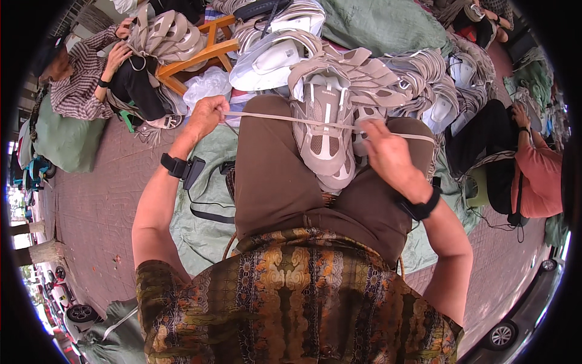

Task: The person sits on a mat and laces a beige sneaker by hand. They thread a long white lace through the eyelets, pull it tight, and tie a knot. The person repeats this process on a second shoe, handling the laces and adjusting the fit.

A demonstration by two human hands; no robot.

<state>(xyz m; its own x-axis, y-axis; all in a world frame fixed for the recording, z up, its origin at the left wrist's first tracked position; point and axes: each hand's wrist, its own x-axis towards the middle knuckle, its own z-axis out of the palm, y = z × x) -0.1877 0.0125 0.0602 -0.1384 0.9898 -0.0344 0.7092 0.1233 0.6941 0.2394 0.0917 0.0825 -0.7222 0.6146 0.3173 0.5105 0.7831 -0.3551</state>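
Observation:
A grey-beige sneaker upper (327, 115) lies across my lap between my thighs, toe toward me, with another upper partly under it. A flat beige shoelace (267, 116) crosses its lacing area. My left hand (209, 114) is closed on the lace's left part, which runs taut to the shoe. Just right of the shoe, my right hand (391, 155) has its fingertips closed on the lace, slightly blurred by motion. The lace's right end (412, 137) trails past that hand over my right thigh.
Stacked beige shoe uppers (388, 79) fill the space beyond my knees. A wooden stool (200, 54) stands far left, near a seated person in stripes (82, 85) handling uppers. Another person in a coral top (538, 170) sits at right. Green sheeting (206, 158) lies beneath me.

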